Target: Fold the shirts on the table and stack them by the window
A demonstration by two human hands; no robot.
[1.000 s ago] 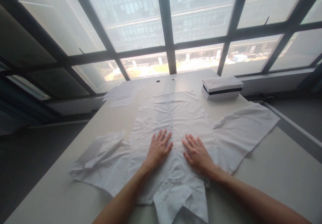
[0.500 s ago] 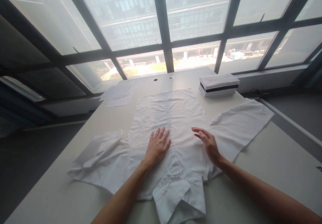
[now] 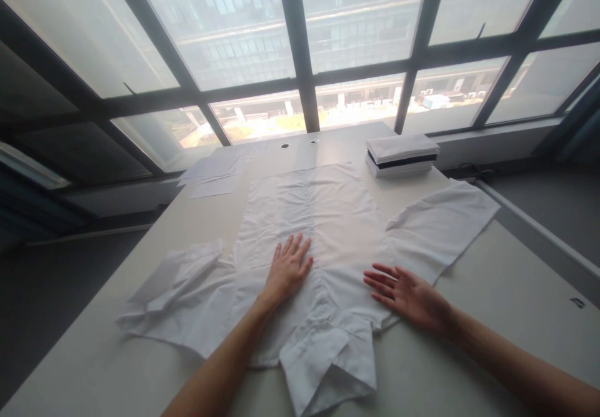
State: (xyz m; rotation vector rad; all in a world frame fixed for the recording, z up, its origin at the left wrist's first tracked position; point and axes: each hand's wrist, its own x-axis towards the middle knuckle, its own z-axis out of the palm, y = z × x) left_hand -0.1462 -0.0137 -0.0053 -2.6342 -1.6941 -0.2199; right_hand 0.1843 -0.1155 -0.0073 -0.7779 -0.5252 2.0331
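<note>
A white button-up shirt point(image 3: 344, 217) lies spread on the table, its collar toward me and its hem toward the window. Its left sleeve is bunched and folded over, while the right one reaches out over the table's right side. Fingers spread, my left hand point(image 3: 288, 268) lies flat on the shirt just left of the button line. My right hand point(image 3: 407, 295) is over the shirt's right side near the shoulder, palm turned up and inward, fingers extended, holding nothing. Whether it touches the cloth I cannot tell.
On the white table point(image 3: 497, 317), a stack of folded white cloth point(image 3: 403, 154) with a dark layer stands at the far right. Paper sheets point(image 3: 215, 173) lie at the far left. Beyond the table are large windows point(image 3: 356, 14) with dark frames.
My right hand has moved toward me and slightly right, turning its palm up with the fingers straightened. My left hand stays flat at the same place on the shirt. The view has shifted slightly.
</note>
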